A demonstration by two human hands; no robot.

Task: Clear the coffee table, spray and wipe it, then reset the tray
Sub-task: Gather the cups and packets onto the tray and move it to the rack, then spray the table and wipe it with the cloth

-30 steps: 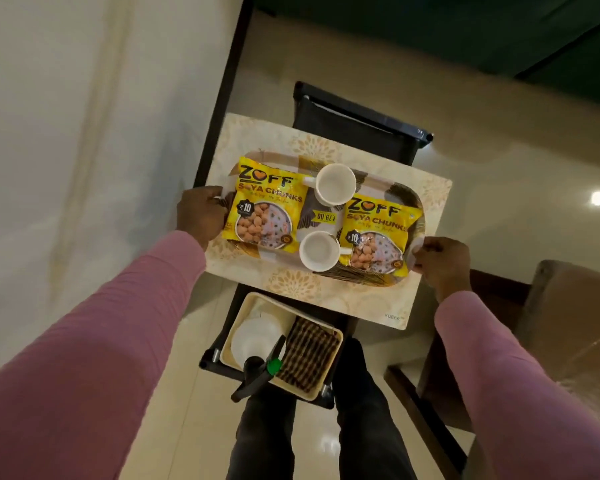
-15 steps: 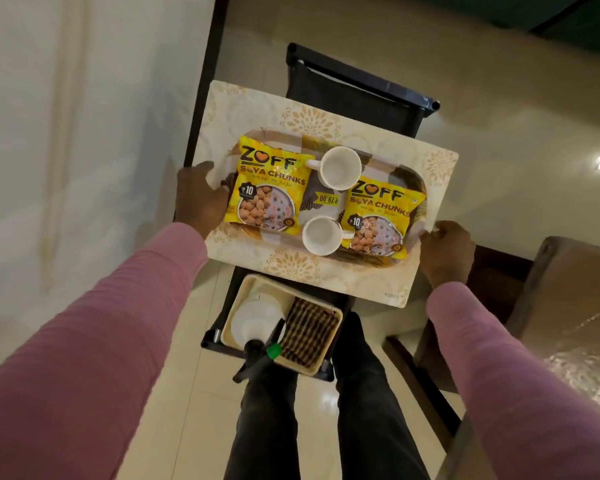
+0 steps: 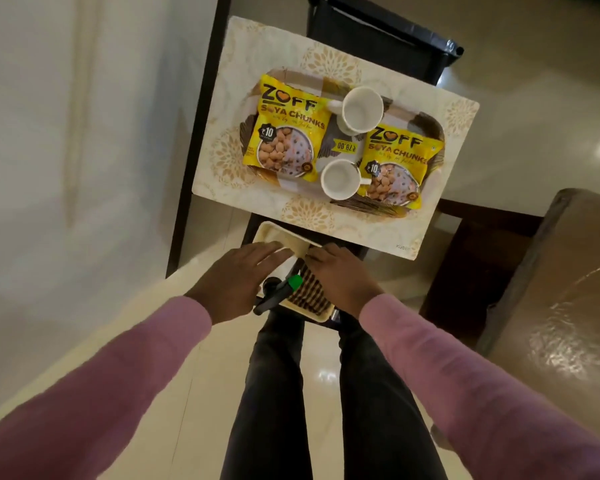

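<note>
Two soya packets (image 3: pixel 286 133) (image 3: pixel 399 166), two white cups (image 3: pixel 362 109) (image 3: pixel 338 178), one tray (image 3: pixel 425 120), one spray bottle (image 3: pixel 274 299).

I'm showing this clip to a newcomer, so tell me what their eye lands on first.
Two bright yellow snack packets lie on the tray on the coffee table, with two white cups between them. Below the table's near edge, the left hand and right hand hover over a cream tub holding a spray bottle and checked cloth.

Tray (image 3: pixel 430 126) on table (image 3: pixel 257 39); holds 2 packets (image 3: pixel 286 133), 2 cups (image 3: pixel 362 109)
</note>
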